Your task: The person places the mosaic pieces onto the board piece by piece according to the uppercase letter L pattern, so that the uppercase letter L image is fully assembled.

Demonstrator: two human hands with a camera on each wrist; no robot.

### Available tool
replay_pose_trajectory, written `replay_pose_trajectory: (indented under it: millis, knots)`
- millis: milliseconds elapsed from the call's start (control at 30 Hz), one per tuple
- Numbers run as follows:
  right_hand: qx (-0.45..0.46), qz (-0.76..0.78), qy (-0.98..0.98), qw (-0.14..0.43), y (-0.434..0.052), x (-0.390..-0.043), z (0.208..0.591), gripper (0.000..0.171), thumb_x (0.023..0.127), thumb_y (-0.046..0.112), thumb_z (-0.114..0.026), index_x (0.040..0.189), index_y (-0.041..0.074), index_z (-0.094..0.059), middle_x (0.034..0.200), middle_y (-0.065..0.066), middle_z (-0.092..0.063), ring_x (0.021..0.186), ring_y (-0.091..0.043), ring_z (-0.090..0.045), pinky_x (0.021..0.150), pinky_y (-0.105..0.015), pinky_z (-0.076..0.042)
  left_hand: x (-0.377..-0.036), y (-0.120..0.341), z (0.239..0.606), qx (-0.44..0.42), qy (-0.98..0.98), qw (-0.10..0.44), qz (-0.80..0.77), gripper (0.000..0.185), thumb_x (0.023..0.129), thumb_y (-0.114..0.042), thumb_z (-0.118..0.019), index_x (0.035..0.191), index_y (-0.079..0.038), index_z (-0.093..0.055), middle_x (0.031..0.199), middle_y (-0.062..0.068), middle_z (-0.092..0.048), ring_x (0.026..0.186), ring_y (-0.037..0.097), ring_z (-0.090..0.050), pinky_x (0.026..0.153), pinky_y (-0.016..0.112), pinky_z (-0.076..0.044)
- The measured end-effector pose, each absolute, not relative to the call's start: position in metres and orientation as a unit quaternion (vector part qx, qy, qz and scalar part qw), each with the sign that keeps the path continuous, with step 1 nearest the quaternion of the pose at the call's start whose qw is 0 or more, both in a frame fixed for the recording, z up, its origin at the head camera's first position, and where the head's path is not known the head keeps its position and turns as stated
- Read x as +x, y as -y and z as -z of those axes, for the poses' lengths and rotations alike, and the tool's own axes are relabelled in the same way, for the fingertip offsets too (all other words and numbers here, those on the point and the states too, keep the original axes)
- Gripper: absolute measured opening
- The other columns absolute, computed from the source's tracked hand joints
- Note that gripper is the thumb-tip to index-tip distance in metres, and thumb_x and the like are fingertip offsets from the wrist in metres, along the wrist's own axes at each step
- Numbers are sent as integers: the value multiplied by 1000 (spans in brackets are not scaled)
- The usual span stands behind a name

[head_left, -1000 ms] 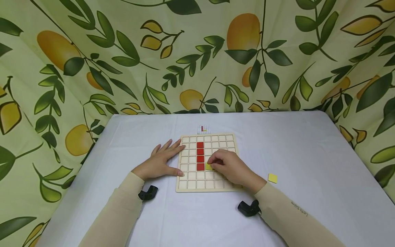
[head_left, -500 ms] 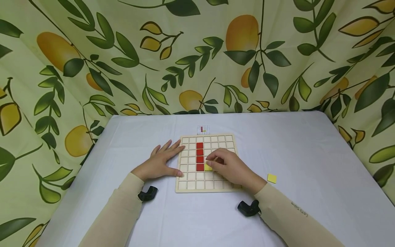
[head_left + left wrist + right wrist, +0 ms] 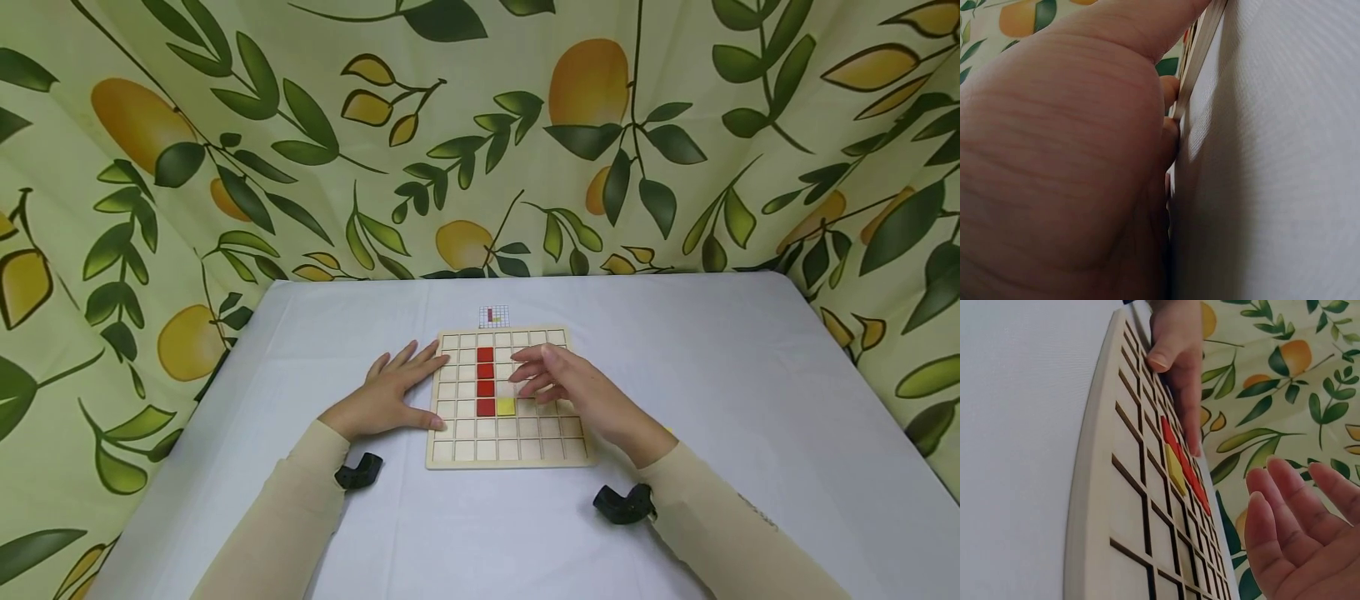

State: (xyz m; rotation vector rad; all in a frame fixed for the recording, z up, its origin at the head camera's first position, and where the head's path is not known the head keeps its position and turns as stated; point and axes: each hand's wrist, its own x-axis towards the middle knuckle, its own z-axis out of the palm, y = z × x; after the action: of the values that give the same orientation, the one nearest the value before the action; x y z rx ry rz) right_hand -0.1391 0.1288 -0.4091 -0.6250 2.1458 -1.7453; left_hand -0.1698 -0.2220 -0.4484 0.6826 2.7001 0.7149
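Observation:
A wooden grid board (image 3: pixel 480 465) lies on the white-covered table. Several red square tiles (image 3: pixel 485 388) form one column in its cells. A yellow tile (image 3: pixel 506 407) sits in the cell right of the lowest red one. My left hand (image 3: pixel 386 396) rests spread at the board's left edge, fingertips and thumb tip on the frame. Over the right half of the board is my right hand (image 3: pixel 573 383), fingers loosely bent and apart, nothing between them. In the right wrist view its fingers (image 3: pixel 1294 506) are raised away from the yellow tile (image 3: pixel 1175 469).
Behind the board lies a small card (image 3: pixel 494 316) printed with a grid and red and yellow marks. Another yellow tile (image 3: pixel 671 431) is almost wholly hidden by the right forearm. A curtain (image 3: pixel 465 150) with fruit and leaves hangs behind the table.
My right hand has let go of the yellow tile in its cell and drawn up and right, its fingers opening. The right forearm now covers the loose yellow tile. The left hand stays put.

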Motion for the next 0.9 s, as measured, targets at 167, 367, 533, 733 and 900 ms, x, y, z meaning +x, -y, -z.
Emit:
replay_pose_trajectory:
  millis: [167, 367, 533, 733, 900]
  knots:
    - [-241, 625, -729, 143, -146, -137, 409, 62, 121, 45, -23, 154, 3, -55, 135, -12, -69, 118, -34, -68, 98, -42, -57, -169, 222, 447, 236, -930, 133, -248, 115, 80, -74, -85, 173, -30, -35, 180, -9, -11, 166, 29, 4, 127, 61, 9]
    - [-252, 627, -727, 121, -175, -133, 411, 64, 121, 41, -21, 154, -5, -51, 136, -20, -67, 120, -40, -66, 98, -38, -57, -170, 221, 446, 231, -931, 140, -246, 115, 80, -75, -84, 174, -31, -34, 180, -11, -9, 166, 28, 6, 127, 59, 9]
    - [-237, 626, -735, 110, -204, -132, 418, 64, 121, 37, -20, 154, -10, -48, 137, -25, -65, 121, -41, -65, 97, -36, -56, -171, 221, 446, 227, -932, 140, -244, 116, 80, -75, -85, 174, -31, -34, 180, -11, -9, 166, 27, 6, 127, 58, 10]
    - [-217, 626, -743, 92, -242, -128, 426, 58, 122, 35, -20, 153, 0, -54, 137, -24, -66, 121, -37, -66, 96, -35, -56, -171, 222, 447, 234, -930, 134, -249, 115, 80, -72, -86, 173, -29, -35, 181, -8, -11, 166, 31, 4, 126, 62, 9]
    - [-203, 607, -764, 80, -269, -120, 434, 56, 122, 30, -20, 155, -4, -50, 138, -24, -65, 119, -30, -67, 97, -30, -55, -171, 222, 447, 235, -930, 137, -247, 115, 80, -74, -85, 174, -30, -34, 180, -10, -10, 166, 29, 5, 126, 60, 9]
